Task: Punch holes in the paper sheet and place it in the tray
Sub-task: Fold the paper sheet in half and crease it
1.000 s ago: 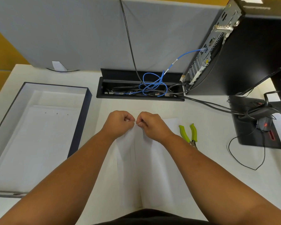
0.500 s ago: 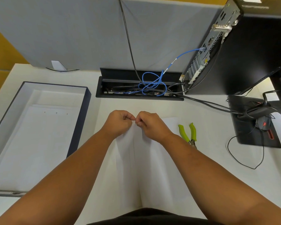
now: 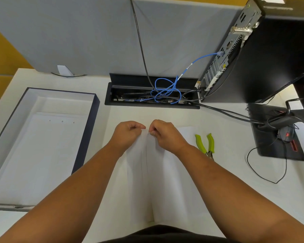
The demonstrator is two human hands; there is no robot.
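Nothing had shifted: both hands stayed put, left hand (image 3: 128, 131) and right hand (image 3: 162, 132) with fingers pinching the far end of the paper sheet (image 3: 165, 181), its long axis running from the bench's (image 3: 235, 172) near edge towards its far edge.

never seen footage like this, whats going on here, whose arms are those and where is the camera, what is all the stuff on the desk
There is no machine here: a person wears a camera on the head, so you look down along their own two arms. The left hand and right hand meet at the far edge of a white paper sheet lying on the desk, and each pinches that edge. To the left sits a shallow tray with paper already in it, showing three small holes. Right of the sheet lies a green-handled punch tool, untouched. Behind are a cable box and a computer.
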